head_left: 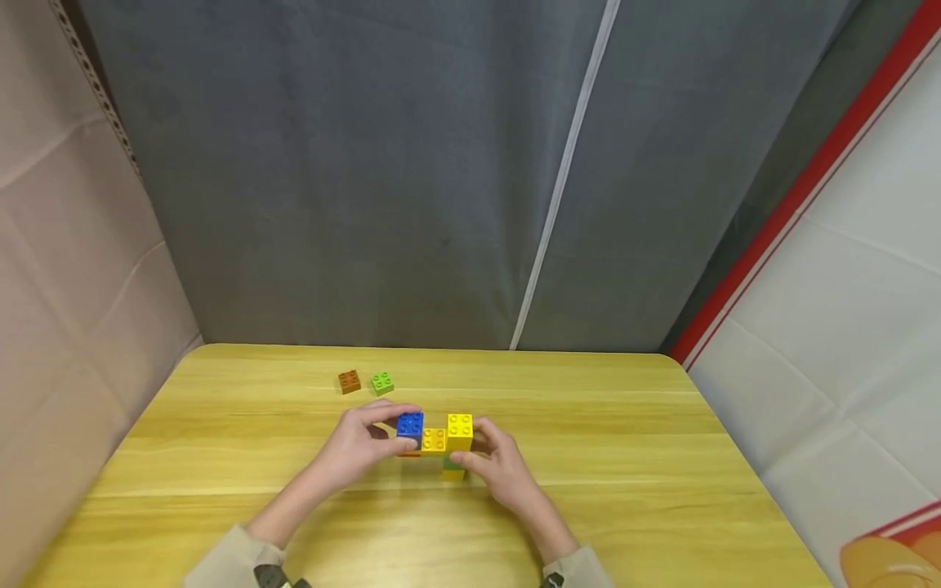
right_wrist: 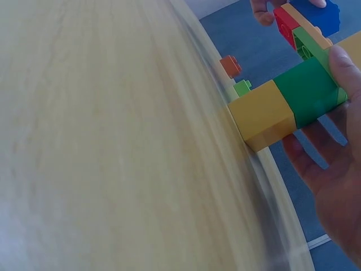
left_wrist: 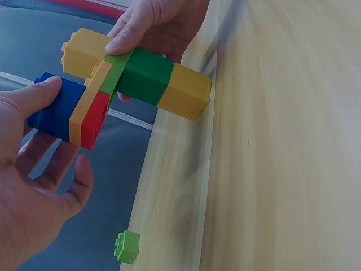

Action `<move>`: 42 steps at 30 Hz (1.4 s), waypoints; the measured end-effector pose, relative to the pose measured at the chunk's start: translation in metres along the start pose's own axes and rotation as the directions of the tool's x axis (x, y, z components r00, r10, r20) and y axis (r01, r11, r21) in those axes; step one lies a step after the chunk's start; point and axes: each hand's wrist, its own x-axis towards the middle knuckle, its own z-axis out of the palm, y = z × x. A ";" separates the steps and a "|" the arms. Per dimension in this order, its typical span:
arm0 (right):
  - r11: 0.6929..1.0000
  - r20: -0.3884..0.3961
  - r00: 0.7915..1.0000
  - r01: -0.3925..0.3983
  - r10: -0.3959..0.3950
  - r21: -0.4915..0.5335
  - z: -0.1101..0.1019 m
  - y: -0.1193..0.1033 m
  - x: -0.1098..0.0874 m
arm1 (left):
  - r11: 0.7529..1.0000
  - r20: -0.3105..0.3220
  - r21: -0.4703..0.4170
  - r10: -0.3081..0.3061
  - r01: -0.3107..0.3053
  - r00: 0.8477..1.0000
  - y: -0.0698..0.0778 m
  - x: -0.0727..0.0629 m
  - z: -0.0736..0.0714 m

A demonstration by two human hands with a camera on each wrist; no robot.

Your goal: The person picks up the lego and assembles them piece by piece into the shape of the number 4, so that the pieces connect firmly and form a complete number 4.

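Note:
A built stack of toy building bricks is between my hands at the table's middle. My left hand pinches the blue brick at the stack's upper left, thumb in front and fingers behind. Under it lie an orange-yellow plate and a red brick. On the other side my right hand grips the stack near the upper yellow brick and the light green piece. Below come a dark green brick and a lower yellow brick. Whether that one touches the table, I cannot tell.
Beyond my left hand, a brown brick and a small light green brick lie apart on the wooden table. A grey curtain hangs behind the far edge. Pale side walls flank the table.

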 end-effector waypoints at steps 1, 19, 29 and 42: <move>1.000 -0.001 1.000 -0.001 0.001 -0.003 0.000 0.001 0.000 | 1.000 -0.003 0.007 0.006 -0.006 1.000 0.001 0.000 0.000; 1.000 -0.008 1.000 0.023 -0.023 -0.014 0.001 0.004 0.001 | 0.992 0.016 0.101 0.070 -0.071 0.997 0.004 0.003 -0.002; 1.000 -0.001 1.000 0.020 -0.020 -0.021 0.001 0.006 0.001 | 1.000 0.040 0.022 0.011 -0.012 0.999 -0.005 0.002 -0.003; 1.000 0.015 1.000 -0.006 0.006 -0.028 0.006 0.007 0.005 | 0.983 -0.335 -0.168 0.009 -0.069 0.942 -0.048 0.022 -0.064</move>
